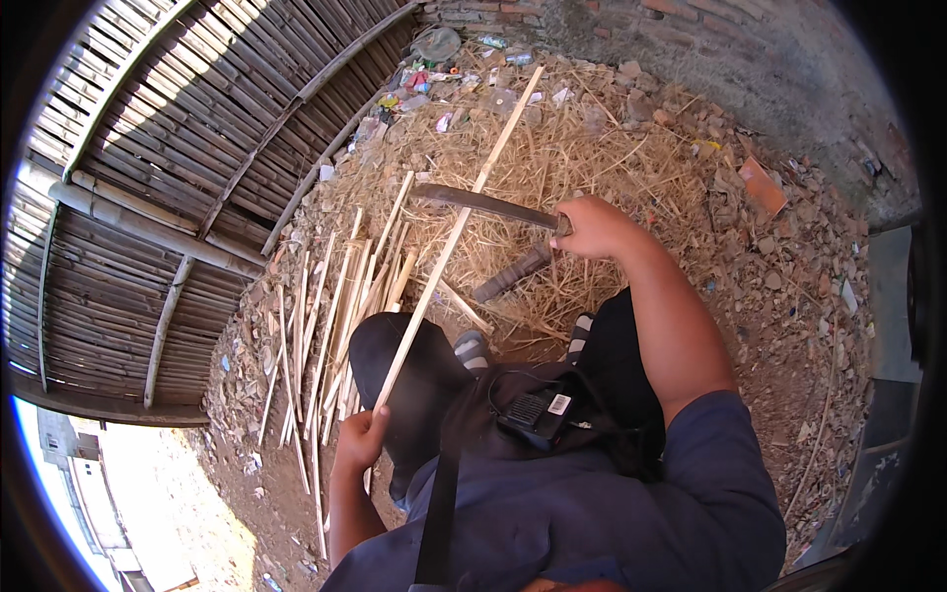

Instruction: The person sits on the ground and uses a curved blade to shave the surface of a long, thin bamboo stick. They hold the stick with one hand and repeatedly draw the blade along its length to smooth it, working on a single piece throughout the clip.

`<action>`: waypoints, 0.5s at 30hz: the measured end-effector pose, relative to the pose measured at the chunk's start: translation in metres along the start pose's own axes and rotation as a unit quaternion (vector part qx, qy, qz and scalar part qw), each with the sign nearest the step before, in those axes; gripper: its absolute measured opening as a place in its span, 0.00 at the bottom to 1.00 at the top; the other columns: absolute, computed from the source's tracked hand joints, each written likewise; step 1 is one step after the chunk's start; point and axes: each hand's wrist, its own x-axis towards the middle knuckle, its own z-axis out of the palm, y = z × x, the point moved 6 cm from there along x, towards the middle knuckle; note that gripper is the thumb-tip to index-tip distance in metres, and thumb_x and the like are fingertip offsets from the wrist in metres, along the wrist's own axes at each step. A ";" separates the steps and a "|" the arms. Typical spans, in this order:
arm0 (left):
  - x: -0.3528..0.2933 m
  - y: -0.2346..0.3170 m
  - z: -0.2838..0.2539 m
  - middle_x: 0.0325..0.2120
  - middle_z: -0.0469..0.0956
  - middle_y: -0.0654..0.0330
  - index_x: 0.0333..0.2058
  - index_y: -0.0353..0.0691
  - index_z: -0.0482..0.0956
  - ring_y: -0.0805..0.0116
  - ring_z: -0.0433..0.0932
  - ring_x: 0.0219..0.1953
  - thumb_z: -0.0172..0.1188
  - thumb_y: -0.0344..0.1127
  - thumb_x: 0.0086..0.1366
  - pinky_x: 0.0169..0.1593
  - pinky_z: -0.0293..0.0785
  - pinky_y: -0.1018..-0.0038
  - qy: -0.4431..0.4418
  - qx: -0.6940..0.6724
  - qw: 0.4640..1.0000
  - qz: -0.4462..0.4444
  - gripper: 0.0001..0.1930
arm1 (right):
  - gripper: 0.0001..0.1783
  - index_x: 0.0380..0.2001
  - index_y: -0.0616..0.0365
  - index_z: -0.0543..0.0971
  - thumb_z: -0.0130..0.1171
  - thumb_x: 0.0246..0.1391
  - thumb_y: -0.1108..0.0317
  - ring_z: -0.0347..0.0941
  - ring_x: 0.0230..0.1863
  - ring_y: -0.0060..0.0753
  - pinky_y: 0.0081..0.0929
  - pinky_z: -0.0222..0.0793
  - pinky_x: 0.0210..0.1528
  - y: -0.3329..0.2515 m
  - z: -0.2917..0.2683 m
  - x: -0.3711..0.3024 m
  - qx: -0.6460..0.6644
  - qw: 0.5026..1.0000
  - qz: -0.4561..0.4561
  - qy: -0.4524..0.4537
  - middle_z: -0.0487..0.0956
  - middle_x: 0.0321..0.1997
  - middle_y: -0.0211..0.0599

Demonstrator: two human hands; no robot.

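My left hand is closed around the near end of a long, pale bamboo strip. The strip slants away from me, up and to the right, over the straw. In my right hand is the handle of a machete with a dark, slightly curved blade. Pointing left, the blade crosses the strip past its middle; whether it cuts into the wood cannot be made out. Below the blade, a dark brown, rounded piece lies on the straw, its kind unclear.
Several split bamboo strips lie in a loose pile on my left. Straw-like shavings cover the ground ahead, with rubble and litter around them. A bamboo slat wall stands left, a brick wall at the back. My feet are close to the shavings.
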 end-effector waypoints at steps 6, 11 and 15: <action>-0.002 0.006 -0.002 0.13 0.69 0.65 0.19 0.32 0.75 0.77 0.66 0.21 0.58 0.55 0.70 0.25 0.62 0.69 -0.005 0.005 1.000 -0.024 0.30 | 0.16 0.39 0.56 0.82 0.68 0.51 0.59 0.81 0.42 0.51 0.46 0.75 0.45 -0.031 0.008 -0.003 -0.048 0.998 -0.032 -0.033 0.83 0.37 0.44; -0.004 0.005 -0.002 0.13 0.67 0.67 0.18 0.33 0.74 0.78 0.64 0.21 0.58 0.55 0.71 0.25 0.61 0.70 0.004 -0.009 1.000 0.009 0.31 | 0.17 0.37 0.56 0.81 0.71 0.49 0.57 0.80 0.40 0.50 0.46 0.73 0.42 -0.040 0.019 -0.006 -0.036 0.995 -0.055 -0.081 0.82 0.35 0.46; 0.000 0.004 0.001 0.14 0.66 0.67 0.17 0.34 0.74 0.78 0.63 0.21 0.58 0.55 0.71 0.24 0.60 0.70 -0.009 -0.030 1.000 0.001 0.30 | 0.19 0.39 0.56 0.82 0.71 0.48 0.56 0.80 0.40 0.51 0.44 0.74 0.43 0.003 -0.001 0.005 0.008 1.000 -0.017 0.006 0.83 0.35 0.46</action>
